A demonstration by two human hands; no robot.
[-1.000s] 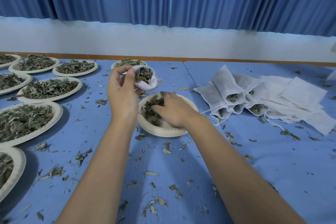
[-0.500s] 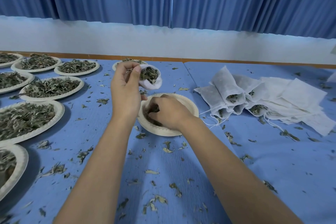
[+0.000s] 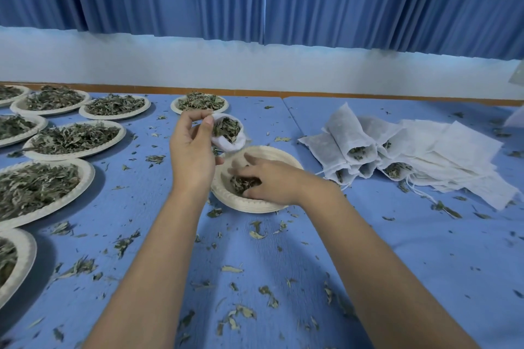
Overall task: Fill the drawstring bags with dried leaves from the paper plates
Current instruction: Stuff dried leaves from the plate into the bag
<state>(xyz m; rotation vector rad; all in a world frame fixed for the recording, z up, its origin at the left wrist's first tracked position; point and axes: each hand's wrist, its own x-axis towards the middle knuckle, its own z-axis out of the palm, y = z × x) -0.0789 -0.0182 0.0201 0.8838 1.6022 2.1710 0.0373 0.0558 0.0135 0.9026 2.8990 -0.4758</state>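
Note:
My left hand (image 3: 190,150) pinches the rim of a white drawstring bag (image 3: 231,142), held above the table with its mouth open toward me and dried leaves inside. Just below it sits a paper plate (image 3: 279,153), nearly bare. My right hand (image 3: 269,180) reaches into that plate, its fingers curled round a small clump of dried leaves (image 3: 241,182) at the plate's left side.
Several paper plates heaped with dried leaves (image 3: 72,137) cover the table's left side, one more (image 3: 200,102) behind the bag. A pile of white bags (image 3: 397,156), some filled, lies at the right. Loose leaf bits litter the blue tabletop (image 3: 255,278).
My right hand has drawn the plate's leaves together into a small clump and closed its fingers round it. The left hand with the bag has shifted slightly right and stayed raised.

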